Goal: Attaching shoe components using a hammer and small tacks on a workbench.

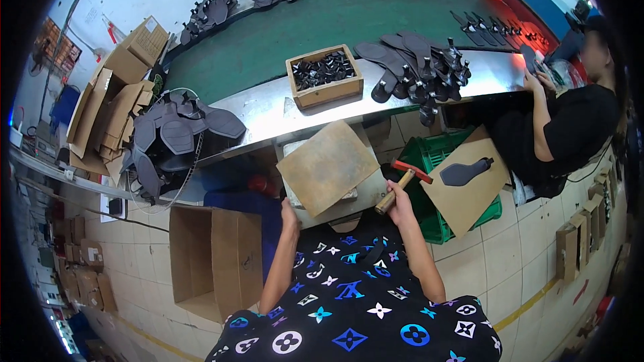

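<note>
My right hand [401, 205] is wrapped round the wooden handle of a hammer [405, 179], whose red head points up and right over a cardboard sheet. My left hand [289, 214] is by the left edge of a small work stand in front of me; its fingers are mostly hidden. On the stand, a worn brown square sheet [327, 167] lies askew over a pale block [287, 149]. To the right, one dark shoe sole with a heel [464, 172] rests on the cardboard sheet [463, 204], which lies across a green crate [443, 144].
A wooden box [329, 98] of small black heels and a pile of heeled soles [409, 60] stand on the metal ledge beside a green conveyor belt [268, 47]. Flat soles fill a wire basket [176, 127] at left, above an open carton [235, 255]. A co-worker [557, 114] sits at right, holding a sole.
</note>
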### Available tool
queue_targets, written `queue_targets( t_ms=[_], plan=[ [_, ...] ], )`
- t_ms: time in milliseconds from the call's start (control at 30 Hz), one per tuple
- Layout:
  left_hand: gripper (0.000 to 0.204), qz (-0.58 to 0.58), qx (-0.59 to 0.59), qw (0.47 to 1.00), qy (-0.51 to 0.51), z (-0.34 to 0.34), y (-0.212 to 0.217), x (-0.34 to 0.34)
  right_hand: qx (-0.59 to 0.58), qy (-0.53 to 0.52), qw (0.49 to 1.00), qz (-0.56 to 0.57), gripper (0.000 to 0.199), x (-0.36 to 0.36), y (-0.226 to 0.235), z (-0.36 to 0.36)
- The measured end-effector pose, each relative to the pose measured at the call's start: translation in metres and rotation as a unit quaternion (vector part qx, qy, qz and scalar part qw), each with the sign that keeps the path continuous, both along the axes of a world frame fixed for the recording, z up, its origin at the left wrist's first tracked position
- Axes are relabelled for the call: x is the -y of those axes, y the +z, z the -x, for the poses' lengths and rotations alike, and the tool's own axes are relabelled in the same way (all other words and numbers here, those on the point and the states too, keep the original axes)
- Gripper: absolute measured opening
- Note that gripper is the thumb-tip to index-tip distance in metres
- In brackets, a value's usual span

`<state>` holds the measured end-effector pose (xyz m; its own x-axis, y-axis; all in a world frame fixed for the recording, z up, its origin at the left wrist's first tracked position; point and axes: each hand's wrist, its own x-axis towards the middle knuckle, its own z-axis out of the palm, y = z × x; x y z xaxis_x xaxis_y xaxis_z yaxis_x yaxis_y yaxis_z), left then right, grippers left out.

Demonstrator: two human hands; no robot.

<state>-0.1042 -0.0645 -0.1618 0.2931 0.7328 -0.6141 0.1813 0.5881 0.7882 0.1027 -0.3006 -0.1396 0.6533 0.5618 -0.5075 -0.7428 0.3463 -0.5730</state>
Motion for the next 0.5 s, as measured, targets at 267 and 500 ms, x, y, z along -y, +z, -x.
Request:
queue_targets(
  t_ms=[267, 500],
  plan=[
    [0.085, -0.526, -0.034, 0.815, -0.241, 0.006, 0.064, 0.049, -0.024, 0.006, 0.999, 0.035, 0.025, 0.004, 0.002, 0.004],
    [0.076, -0.444, -0.043, 0.889, -0.102, -0.018, 0.031, 0.070, 0.107, 0.003, 0.984, 0.142, 0.030, 0.005, -0.020, -0.004]
  ],
)
